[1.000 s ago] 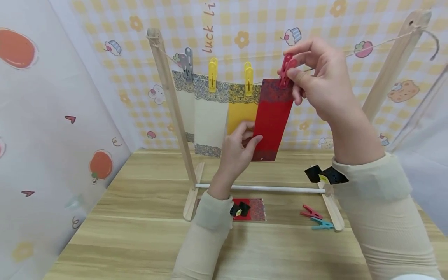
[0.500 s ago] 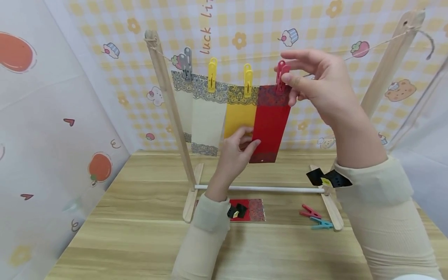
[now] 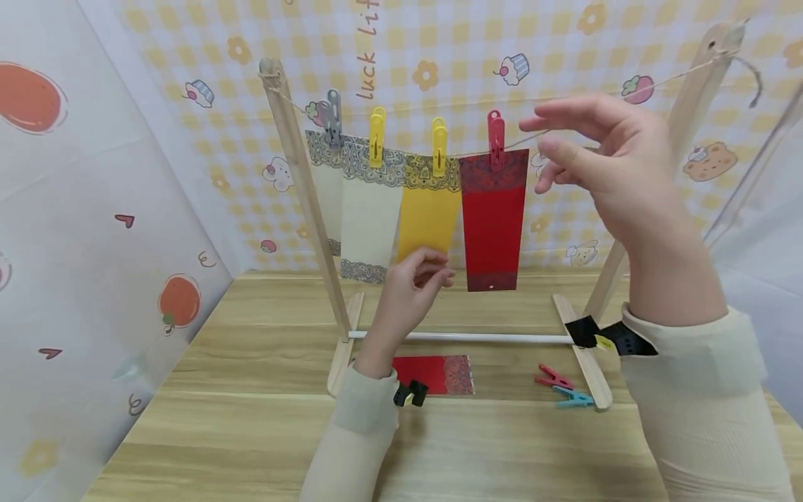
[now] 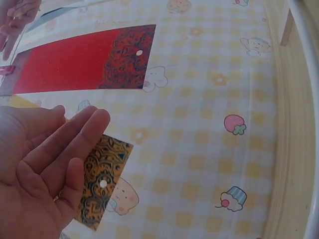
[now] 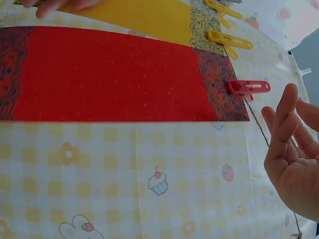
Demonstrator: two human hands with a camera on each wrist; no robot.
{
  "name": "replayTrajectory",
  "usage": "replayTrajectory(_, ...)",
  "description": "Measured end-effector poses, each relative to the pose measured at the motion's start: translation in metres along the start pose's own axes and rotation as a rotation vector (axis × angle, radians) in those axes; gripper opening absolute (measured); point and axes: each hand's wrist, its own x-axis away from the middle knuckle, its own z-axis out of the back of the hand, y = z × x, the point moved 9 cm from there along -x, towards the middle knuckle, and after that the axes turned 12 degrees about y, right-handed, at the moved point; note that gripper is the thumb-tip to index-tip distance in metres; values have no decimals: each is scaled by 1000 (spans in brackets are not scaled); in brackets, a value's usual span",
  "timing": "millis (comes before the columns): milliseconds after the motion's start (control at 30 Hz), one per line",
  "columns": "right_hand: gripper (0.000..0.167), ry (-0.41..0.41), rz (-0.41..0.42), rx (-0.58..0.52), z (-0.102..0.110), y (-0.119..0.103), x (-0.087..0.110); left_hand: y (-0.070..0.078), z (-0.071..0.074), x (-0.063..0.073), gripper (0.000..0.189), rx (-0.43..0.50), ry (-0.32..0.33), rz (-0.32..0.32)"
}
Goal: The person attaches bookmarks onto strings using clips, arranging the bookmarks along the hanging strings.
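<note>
Red card point(image 3: 493, 230) hangs from red clip point(image 3: 496, 136), long axis near upright, between your two hands. Your right hand point(image 3: 633, 164), empty, fingers loosely parted, hovers just off card's right edge, about clip height. Your left hand point(image 3: 409, 291), empty, fingers relaxed, hovers off lower left edge, overlapping yellow card point(image 3: 429, 216); cannot tell if touching. Left hand looks slightly nearer. Second red card point(image 3: 433, 375) lies crosswise on table point(image 3: 251, 432).

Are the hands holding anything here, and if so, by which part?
Nothing is held: the left hand and right hand are both empty, and the red card hangs from a red clip.
</note>
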Motion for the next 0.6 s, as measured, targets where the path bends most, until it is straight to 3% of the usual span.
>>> replayTrajectory(167,23,46,20,120,21,0,11,-6,7,9,20,-76,-15,28)
replayTrajectory(333,23,60,-3,173,41,10,28,-12,14,19,18,-137,-38,75)
replayTrajectory(433,24,41,-31,196,52,21,41,-18,16,25,18,-163,-53,112)
replayTrajectory(600,25,2,-102,301,69,48,65,-24,20,32,18,-195,-64,115)
